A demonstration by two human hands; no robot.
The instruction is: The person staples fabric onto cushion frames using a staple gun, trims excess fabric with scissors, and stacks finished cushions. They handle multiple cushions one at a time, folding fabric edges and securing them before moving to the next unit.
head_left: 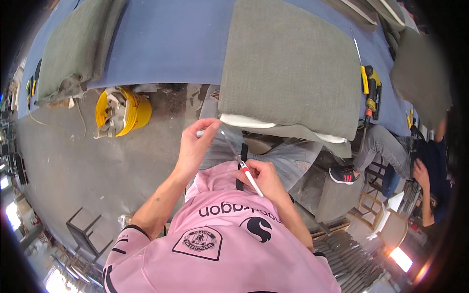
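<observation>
My left hand is raised just off the near left corner of a grey-green fabric cushion. Its thumb and forefinger pinch a small white piece, mostly covered by the fingers. My right hand, lower and close to my shirt, is closed on a slim tool with a white handle, a red band and a thin shaft. The shaft slants up toward my left fingertips. White filling shows along the cushion's open near edge, where a loose fabric flap hangs over my lap.
A blue-covered table carries another cushion at left. Yellow-and-black power tools lie right of the near cushion. A yellow bucket of scraps stands on the floor. A co-worker sits at right; a metal frame stands lower left.
</observation>
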